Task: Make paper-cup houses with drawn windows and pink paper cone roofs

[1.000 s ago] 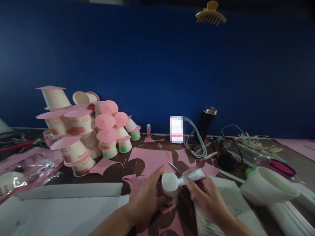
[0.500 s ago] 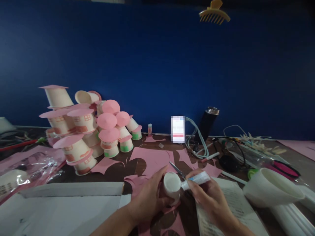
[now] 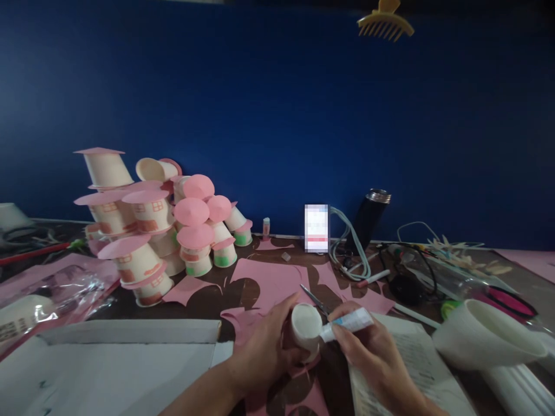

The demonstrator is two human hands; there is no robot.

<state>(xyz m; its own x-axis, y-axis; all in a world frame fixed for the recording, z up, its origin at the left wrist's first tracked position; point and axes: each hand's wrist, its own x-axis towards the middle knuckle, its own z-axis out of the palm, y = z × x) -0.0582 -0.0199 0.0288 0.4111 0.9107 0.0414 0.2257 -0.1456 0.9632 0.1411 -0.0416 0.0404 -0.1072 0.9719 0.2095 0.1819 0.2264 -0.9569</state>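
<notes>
My left hand (image 3: 265,341) is wrapped around a small white paper cup (image 3: 306,321), whose round white end faces up. Pinched in my right hand (image 3: 368,349) is a white and blue glue tube (image 3: 350,321), its tip at the right edge of the cup. Just beyond my hands lies a pair of scissors (image 3: 313,297), handles hidden behind my right hand. Pink paper scraps (image 3: 271,283) with rounded cut-outs spread under and behind my hands.
Stacked paper cups with pink paper discs (image 3: 195,212) stand at the left. A white box lid (image 3: 130,364) lies front left. Toward the right are a black bottle (image 3: 368,222), a pale cable (image 3: 362,248), a printed sheet (image 3: 407,358) and a large white cup (image 3: 485,338).
The whole view has shifted slightly, so things appear a little further right. My hands keep the same hold, with the glue tube's tip still at the cup's edge.
</notes>
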